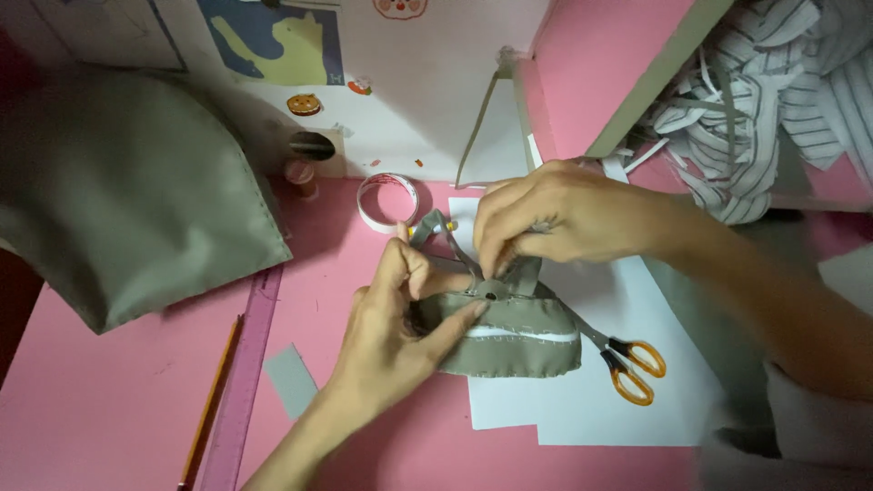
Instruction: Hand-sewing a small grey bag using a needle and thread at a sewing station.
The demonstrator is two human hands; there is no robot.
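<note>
A small olive-grey sewn fabric piece with a white stitched seam lies on white paper. My left hand grips its left end, forefinger stretched along the top edge. My right hand reaches in from the right and pinches at a grey strap and round button on the piece's top, fingertips closed. Thin grey straps rise from the piece behind my hands.
Orange-handled scissors lie on the paper to the right, partly under the piece. A tape roll sits behind. Large olive cloth covers the left. A purple ruler, pencil and grey scrap lie front-left. Striped fabric is piled at back right.
</note>
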